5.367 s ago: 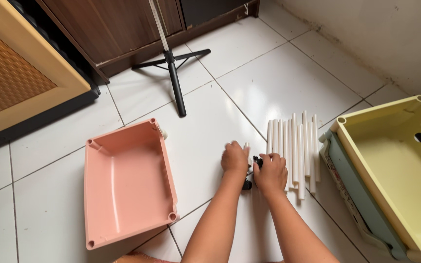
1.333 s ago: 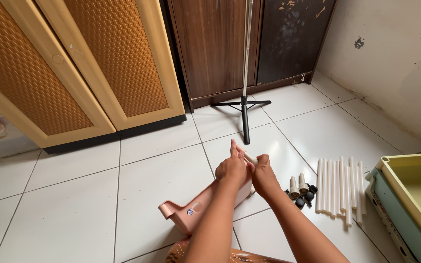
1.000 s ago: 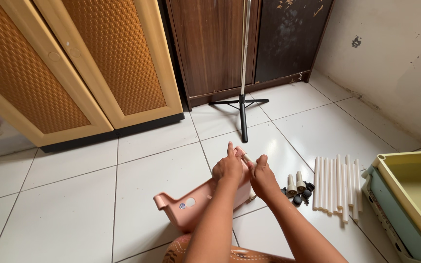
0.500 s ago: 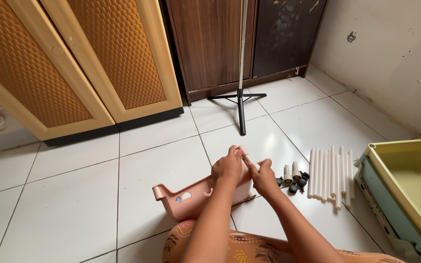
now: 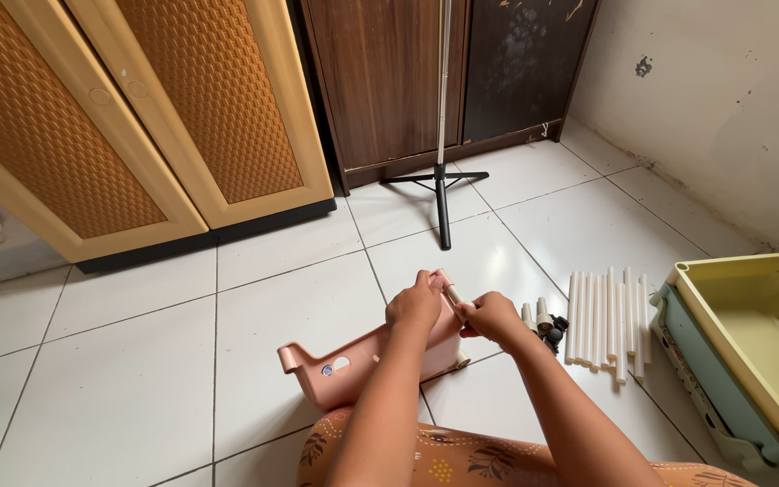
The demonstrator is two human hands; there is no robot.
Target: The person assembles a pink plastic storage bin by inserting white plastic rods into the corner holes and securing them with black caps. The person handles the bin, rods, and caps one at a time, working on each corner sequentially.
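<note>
Cupboards (image 5: pixel 137 117) with tan lattice doors fill the far left. Nearer, right, a yellow tray (image 5: pixel 750 334) nests on a blue one. At centre a pink tray (image 5: pixel 362 361) stands on edge; left hand (image 5: pixel 415 305) grips its far corner, and right hand (image 5: pixel 492 316) pinches a cream caster peg (image 5: pixel 453 296) there. White tubes (image 5: pixel 606 316) lie right.

Pink tray (image 5: pixel 362 356) on edge, cream caster (image 5: pixel 453 295) at corner

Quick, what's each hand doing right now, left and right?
Left hand: closed on the far corner of the pink bin, steadying it.
Right hand: closed on a small cream peg at that corner.
</note>
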